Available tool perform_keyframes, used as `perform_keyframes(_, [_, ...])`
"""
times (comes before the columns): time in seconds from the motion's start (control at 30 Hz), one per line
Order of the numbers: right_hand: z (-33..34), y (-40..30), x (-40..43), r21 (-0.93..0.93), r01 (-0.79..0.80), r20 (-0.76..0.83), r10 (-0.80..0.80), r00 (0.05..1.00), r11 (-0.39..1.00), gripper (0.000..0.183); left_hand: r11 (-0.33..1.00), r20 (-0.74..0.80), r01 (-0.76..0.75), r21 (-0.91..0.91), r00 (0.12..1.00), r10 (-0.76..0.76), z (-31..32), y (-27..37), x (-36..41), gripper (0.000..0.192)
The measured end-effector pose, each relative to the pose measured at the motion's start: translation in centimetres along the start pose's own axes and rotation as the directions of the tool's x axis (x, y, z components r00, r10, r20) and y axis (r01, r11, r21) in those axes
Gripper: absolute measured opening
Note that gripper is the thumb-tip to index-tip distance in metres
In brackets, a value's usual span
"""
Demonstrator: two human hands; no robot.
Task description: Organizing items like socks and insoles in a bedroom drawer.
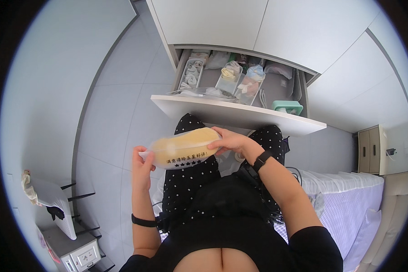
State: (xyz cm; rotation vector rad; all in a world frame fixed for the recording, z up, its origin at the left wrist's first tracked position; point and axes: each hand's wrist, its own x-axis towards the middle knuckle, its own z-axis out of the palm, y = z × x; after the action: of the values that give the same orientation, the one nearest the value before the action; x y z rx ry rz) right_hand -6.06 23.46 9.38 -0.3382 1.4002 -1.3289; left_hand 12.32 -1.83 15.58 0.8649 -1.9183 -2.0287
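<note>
A yellow insole-shaped item in a clear plastic bag (pixel 182 146) is stretched between my hands above my knees. The bag bears dark writing and a row of stars. My left hand (pixel 143 163) pinches the bag's loose white end, while my right hand (pixel 229 141) grips the filled end with thumb and fingers. Beyond them stands a pulled-out drawer (pixel 239 110). In it are a white bin of rolled socks (pixel 191 74), a clear bin (pixel 228 83) with a yellow rolled cloth (pixel 228 73), another clear bin (pixel 250 90) with folded cloths, and a green plastic box (pixel 287 106).
White cabinet doors (pixel 210 23) rise above the drawer. To the right are a bed with a lilac cover (pixel 343 200) and a bedside cabinet (pixel 370 149). A chair with dark legs (pixel 59 204) and a small drawer unit (pixel 73 244) stand at the left by the wall.
</note>
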Motion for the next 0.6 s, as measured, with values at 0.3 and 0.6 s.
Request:
perform_keyframes(0.3, [0.6, -0.9, -3.5, 0.246, 0.156, 0.031, -0.168, 0.985, 0.957, 0.064, 0.940, 0.102, -0.296, -0.170, 0.943, 0.315, 0.8, 0.5, 0.6, 0.007])
perform_keyframes(0.6, [-5.5, -0.9, -12.4, 0.379, 0.300, -0.409, -0.132, 0.903, 0.876, 0.051, 0.920, 0.373, -0.028, -0.391, 0.909, 0.186, 7.9, 1.9, 2.0, 0.023])
